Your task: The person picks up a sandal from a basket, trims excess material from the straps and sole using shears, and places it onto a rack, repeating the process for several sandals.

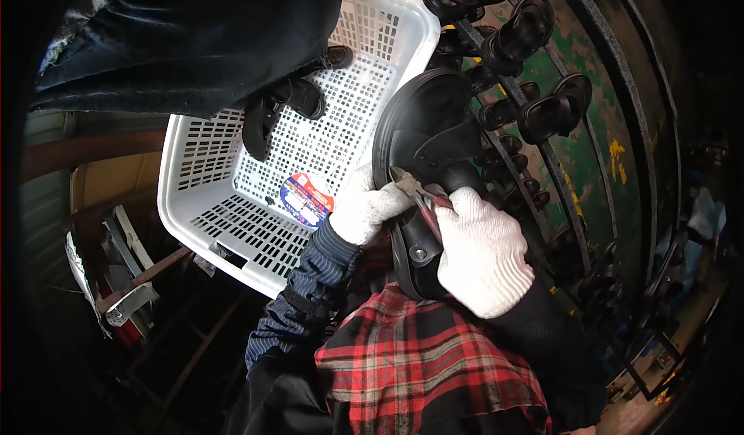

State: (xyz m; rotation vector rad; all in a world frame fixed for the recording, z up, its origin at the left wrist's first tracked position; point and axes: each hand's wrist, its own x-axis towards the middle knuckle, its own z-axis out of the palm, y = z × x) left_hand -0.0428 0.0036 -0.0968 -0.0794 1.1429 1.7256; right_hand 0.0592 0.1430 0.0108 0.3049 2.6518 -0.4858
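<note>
A red checked cloth (411, 365) covers the lap of the person. Just above it stands a black sandal (434, 140), between the two white-gloved hands, with its heel end toward the cloth. The left hand (364, 206) has its fingers clamped on the sandal's left edge. The right hand (482, 249) has its fingers closed around pliers with red handles (425, 195), whose metal tip is at the sandal's inner edge, near the left thumb. Beyond lies a white plastic basket (428, 36) with a round sticker (308, 200) and some black pieces (263, 121), perhaps sandals, partly hidden by a dark cloth (201, 39). At the right, more black sandals (558, 109) hang on a metal rack (620, 70), above a green, worn floor (577, 51).
</note>
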